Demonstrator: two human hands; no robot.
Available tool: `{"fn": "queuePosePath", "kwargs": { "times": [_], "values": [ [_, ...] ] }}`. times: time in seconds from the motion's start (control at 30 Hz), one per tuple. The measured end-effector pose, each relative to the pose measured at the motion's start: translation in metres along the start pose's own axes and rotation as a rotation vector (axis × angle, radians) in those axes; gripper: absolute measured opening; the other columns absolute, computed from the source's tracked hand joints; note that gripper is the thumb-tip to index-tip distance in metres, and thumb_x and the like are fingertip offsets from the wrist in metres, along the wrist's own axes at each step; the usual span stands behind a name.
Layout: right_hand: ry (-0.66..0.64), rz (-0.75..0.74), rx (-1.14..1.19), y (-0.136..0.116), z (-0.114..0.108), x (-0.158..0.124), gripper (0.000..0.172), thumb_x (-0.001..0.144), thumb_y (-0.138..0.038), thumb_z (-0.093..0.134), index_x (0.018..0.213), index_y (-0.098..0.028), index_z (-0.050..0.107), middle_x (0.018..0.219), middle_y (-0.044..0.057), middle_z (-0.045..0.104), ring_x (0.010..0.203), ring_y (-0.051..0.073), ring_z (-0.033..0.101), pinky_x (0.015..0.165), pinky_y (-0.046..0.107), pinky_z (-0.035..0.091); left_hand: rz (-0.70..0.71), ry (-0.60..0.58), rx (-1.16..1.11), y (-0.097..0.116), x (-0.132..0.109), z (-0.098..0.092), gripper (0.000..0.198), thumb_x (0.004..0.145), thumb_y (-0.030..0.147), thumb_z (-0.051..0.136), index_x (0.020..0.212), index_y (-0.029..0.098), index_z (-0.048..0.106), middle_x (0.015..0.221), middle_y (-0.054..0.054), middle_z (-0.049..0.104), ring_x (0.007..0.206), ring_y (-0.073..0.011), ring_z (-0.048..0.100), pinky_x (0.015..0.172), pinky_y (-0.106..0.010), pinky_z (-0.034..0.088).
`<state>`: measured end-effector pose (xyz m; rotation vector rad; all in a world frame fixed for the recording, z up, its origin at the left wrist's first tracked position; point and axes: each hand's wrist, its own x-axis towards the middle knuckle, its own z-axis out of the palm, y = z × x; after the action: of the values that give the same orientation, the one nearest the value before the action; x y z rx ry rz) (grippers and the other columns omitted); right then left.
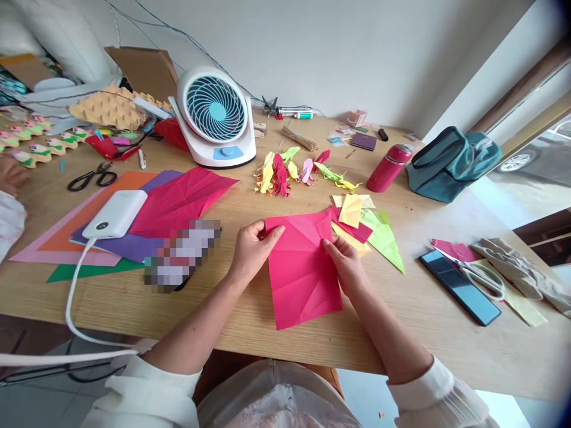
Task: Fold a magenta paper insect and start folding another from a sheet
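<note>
A creased sheet of red paper (303, 273) is held up over the front of the table, its lower edge toward me. My left hand (252, 252) pinches it at the upper left corner, thumb on the front face. On its right edge my right hand (348, 264) grips it, also with the thumb in front. Behind the sheet lie small folded pieces of yellow paper (351, 210) and green paper (383, 235). Farther back is a cluster of folded paper figures (280, 172) in red, yellow, pink and green.
Colored paper sheets (129, 184) lie at left under a white power bank (115, 214), near black scissors (93, 176). A fan (216, 113) stands behind. At right are a red flask (389, 168), a teal bag (450, 163), a phone (459, 285) and white-handled scissors (486, 279). Another person's hand (13, 175) shows far left.
</note>
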<state>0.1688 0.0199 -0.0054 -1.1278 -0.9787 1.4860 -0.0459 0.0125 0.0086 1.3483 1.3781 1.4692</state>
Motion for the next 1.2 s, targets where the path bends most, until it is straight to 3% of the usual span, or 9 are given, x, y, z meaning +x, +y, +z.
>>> {"fn": "queuePosePath", "kwargs": {
  "times": [0.2, 0.5, 0.7, 0.93, 1.2],
  "values": [
    [-0.019, 0.013, -0.046, 0.004, -0.001, 0.002, 0.041, 0.068, -0.056, 0.087, 0.081, -0.024, 0.065, 0.077, 0.000, 0.068, 0.065, 0.016, 0.057, 0.063, 0.029, 0.047, 0.011, 0.044, 0.080, 0.005, -0.002, -0.006, 0.035, 0.086, 0.040, 0.069, 0.062, 0.016, 0.060, 0.057, 0.005, 0.050, 0.057, -0.0094, 0.044, 0.057, -0.022, 0.034],
    [0.009, 0.078, -0.075, 0.000, -0.001, 0.000, 0.045, 0.066, -0.058, 0.089, 0.076, -0.022, 0.064, 0.073, -0.002, 0.065, 0.064, 0.013, 0.054, 0.058, 0.025, 0.041, 0.043, 0.101, 0.149, 0.006, -0.004, -0.005, 0.027, 0.082, 0.034, 0.072, 0.062, 0.017, 0.064, 0.056, 0.006, 0.055, 0.054, -0.0088, 0.042, 0.055, -0.023, 0.034],
    [-0.008, 0.078, -0.081, 0.001, -0.002, 0.002, 0.047, 0.064, -0.059, 0.089, 0.077, -0.022, 0.064, 0.072, -0.002, 0.064, 0.065, 0.014, 0.055, 0.060, 0.025, 0.042, 0.044, 0.107, 0.153, 0.005, -0.004, -0.006, 0.033, 0.082, 0.035, 0.072, 0.058, 0.017, 0.059, 0.055, 0.006, 0.049, 0.055, -0.0087, 0.040, 0.056, -0.023, 0.033],
    [-0.075, 0.037, -0.119, 0.000, -0.007, 0.003, 0.040, 0.071, -0.057, 0.085, 0.076, -0.023, 0.065, 0.069, -0.003, 0.064, 0.062, 0.013, 0.055, 0.058, 0.026, 0.043, -0.064, 0.103, -0.024, -0.013, 0.005, -0.004, 0.033, 0.082, 0.038, 0.075, 0.062, 0.018, 0.059, 0.059, 0.004, 0.051, 0.058, -0.0100, 0.044, 0.055, -0.023, 0.036],
    [-0.090, 0.014, -0.173, -0.001, -0.007, 0.008, 0.032, 0.066, -0.045, 0.088, 0.077, -0.023, 0.066, 0.077, 0.001, 0.069, 0.067, 0.017, 0.061, 0.060, 0.030, 0.047, -0.185, 0.143, -0.077, -0.020, 0.016, -0.001, 0.037, 0.085, 0.032, 0.075, 0.060, 0.020, 0.050, 0.058, 0.004, 0.045, 0.058, -0.0096, 0.040, 0.055, -0.023, 0.035]
  ]
}}
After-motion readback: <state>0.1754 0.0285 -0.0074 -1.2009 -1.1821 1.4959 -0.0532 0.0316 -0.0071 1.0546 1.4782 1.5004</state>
